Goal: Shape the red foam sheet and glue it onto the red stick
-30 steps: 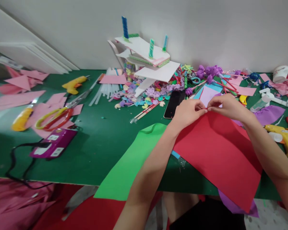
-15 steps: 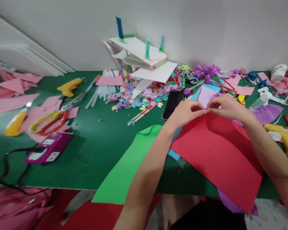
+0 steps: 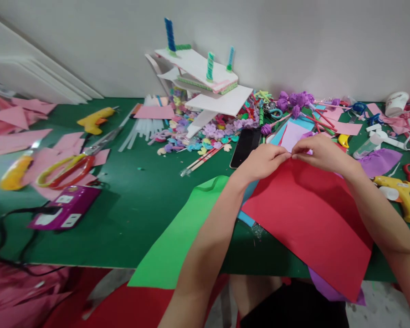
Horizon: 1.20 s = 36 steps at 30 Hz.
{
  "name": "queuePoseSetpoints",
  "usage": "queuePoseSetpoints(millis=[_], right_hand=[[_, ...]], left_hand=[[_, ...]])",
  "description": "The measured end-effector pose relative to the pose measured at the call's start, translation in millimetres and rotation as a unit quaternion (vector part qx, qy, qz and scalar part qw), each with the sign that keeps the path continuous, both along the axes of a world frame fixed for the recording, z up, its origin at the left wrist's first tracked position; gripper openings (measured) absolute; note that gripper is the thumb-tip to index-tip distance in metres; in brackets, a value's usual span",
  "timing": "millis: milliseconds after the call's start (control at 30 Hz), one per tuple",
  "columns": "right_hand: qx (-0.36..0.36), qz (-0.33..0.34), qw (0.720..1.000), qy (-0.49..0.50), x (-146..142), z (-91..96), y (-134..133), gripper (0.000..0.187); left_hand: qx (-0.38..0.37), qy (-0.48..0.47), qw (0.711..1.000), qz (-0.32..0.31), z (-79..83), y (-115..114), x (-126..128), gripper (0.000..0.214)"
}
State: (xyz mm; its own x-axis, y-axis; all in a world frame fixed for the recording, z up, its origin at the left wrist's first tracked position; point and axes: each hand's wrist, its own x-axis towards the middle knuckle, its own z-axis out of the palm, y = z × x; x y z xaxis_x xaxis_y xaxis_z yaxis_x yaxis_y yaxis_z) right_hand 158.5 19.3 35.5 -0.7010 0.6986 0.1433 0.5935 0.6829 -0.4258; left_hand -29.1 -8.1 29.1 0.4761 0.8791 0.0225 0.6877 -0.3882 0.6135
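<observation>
Left hand (image 3: 264, 161) and right hand (image 3: 323, 152) meet fingertip to fingertip, both pinching the far corner of the red sheet (image 3: 310, 218). From that corner the sheet runs back toward the person; its long axis slants to the near right, and its near end overhangs the near edge of the green surface (image 3: 123, 205). Both hands are equally close to the pinched corner. A green sheet (image 3: 181, 237) lies just left, a phone (image 3: 245, 146) beyond the left hand, a glue gun (image 3: 401, 195) near the right edge.
</observation>
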Motion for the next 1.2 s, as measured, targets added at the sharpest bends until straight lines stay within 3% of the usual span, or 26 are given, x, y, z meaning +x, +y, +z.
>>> queuePoseSetpoints(millis=[200, 567, 733, 967, 1200], right_hand=[[0.005, -0.013, 1.0, -0.026, 0, -7.1, 4, 0.021], [0.001, -0.021, 0.998, -0.058, 1, -10.7, 10, 0.032], [-0.045, 0.021, 0.999, -0.001, 3, -11.8, 13, 0.026], [-0.066, 0.038, 0.997, 0.025, 6, -10.4, 14, 0.014], [-0.043, 0.018, 0.998, -0.051, 7, -5.5, 10, 0.021]], left_hand=[[0.041, 0.075, 0.995, 0.046, -0.9, 0, 1, 0.031], [0.037, 0.036, 0.995, 0.089, -4.4, 2, 6, 0.03], [0.036, 0.028, 0.995, 0.089, -6.6, 2, 7, 0.027], [0.025, 0.016, 0.987, 0.158, -6.7, -1, 13, 0.012], [0.015, 0.001, 0.982, 0.187, -5.1, -4, 18, 0.01]])
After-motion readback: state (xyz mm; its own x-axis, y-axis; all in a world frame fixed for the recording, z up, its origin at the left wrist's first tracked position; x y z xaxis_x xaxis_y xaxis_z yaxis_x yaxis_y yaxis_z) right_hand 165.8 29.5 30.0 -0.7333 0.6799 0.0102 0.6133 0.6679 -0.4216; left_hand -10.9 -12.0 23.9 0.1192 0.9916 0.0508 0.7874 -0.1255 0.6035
